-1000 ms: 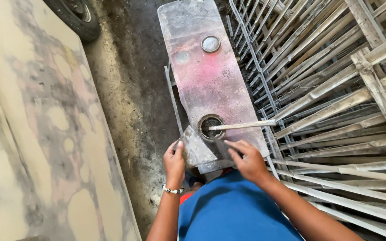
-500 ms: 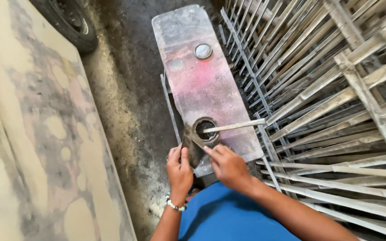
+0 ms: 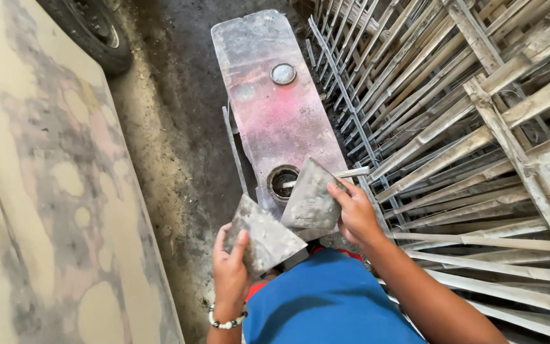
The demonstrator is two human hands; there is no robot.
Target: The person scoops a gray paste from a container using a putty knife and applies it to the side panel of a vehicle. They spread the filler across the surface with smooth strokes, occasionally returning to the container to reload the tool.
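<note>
Low in the frame, your left hand [image 3: 232, 267] and right hand [image 3: 353, 213] each grip a grey putty blade [image 3: 263, 237], angled for scraping above the tin [image 3: 282, 182].

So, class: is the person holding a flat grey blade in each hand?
Yes, the left hand holds one grey blade and the right hand holds another blade, both lifted over the reddish tank.

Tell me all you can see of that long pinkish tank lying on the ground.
The tank is a long, flat metal body with rounded ends, its faded red paint worn to grey and dusty. It lies flat on the dirty ground beside a stack of metal grilles. One round opening on top wears a silvery cap; the nearer opening is uncovered, with a thin rod resting across it. The right hand holds a grey scraper blade above its near end.
</note>
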